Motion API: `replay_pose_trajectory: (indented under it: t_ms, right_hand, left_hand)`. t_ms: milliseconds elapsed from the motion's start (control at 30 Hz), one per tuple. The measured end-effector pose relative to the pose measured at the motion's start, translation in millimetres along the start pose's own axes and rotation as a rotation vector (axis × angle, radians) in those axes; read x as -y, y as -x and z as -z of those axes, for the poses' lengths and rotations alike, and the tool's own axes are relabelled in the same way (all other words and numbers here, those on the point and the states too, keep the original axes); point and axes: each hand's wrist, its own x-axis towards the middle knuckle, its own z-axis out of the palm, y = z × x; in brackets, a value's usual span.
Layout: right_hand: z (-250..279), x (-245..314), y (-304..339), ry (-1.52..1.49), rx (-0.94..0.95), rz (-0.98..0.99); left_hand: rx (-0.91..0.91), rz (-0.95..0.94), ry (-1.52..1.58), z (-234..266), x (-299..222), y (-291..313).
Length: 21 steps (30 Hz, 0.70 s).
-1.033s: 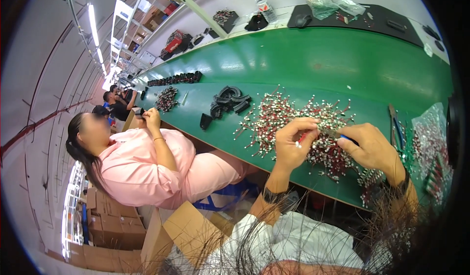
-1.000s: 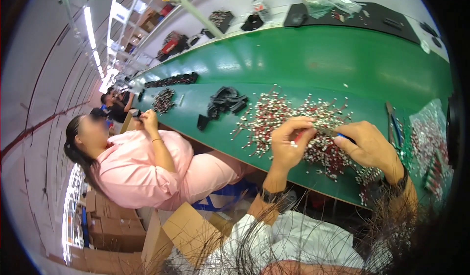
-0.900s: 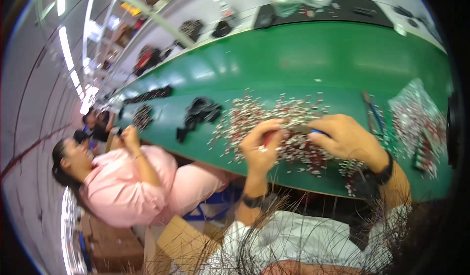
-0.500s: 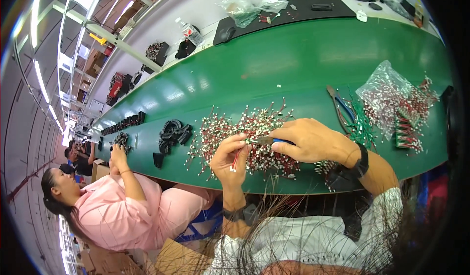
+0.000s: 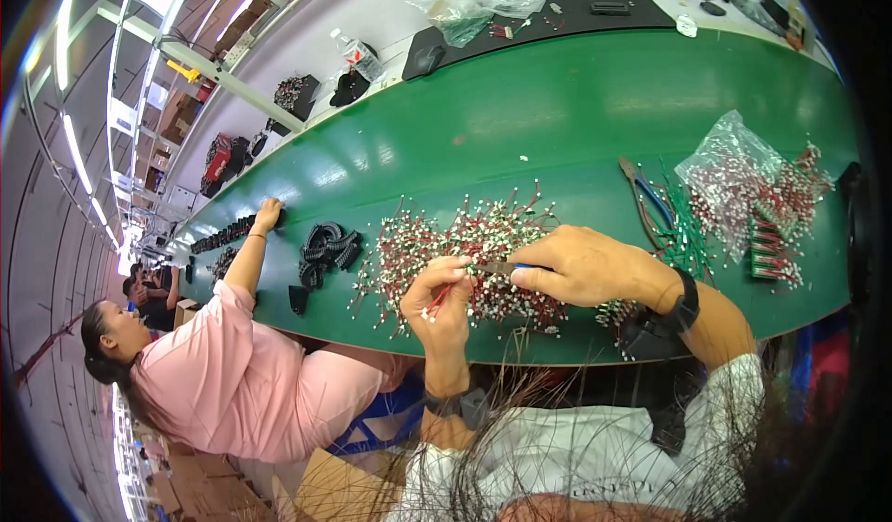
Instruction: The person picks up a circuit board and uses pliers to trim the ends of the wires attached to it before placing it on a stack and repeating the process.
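My left hand pinches a red wire lead with small white connectors, its tail hanging below the fingers. My right hand is closed around blue-handled pliers, whose dark metal nose points left and meets the lead at my left fingertips. The handles are mostly covered by my palm. Beneath and beyond both hands spreads a loose heap of red and black wire leads with white connectors, on the green work surface.
To the right lie another pair of pliers, green cable ties, and a clear bag beside more leads. Black ribbed parts sit left of the heap. A co-worker in pink sits at my left, one arm stretched across the bench.
The co-worker's arm has reached out toward the row of black parts. The lead's tail has swung slightly left; my hands stay nearly in place, with the pliers still at the lead.
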Motion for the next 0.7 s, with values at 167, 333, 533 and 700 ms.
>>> replay_pose_trajectory:
  t_ms: [167, 333, 533, 700]
  right_hand:
    - [2, -2, -2, -0.197, 0.06, 0.034]
    - [-5, -21, -5, 0.035, -0.165, -0.005]
    - [-6, -18, -3, 0.272, -0.211, -0.136]
    - [-8, -10, -2, 0.22, -0.249, -0.049]
  left_hand:
    - [-0.098, 0.244, 0.592, 3, 9, 7]
    - [-0.217, 0.218, 0.446, 9, 13, 0]
    - [-0.195, 0.274, 0.119, -5, 4, 0]
    - [-0.169, 0.171, -0.001, -7, 9, -2]
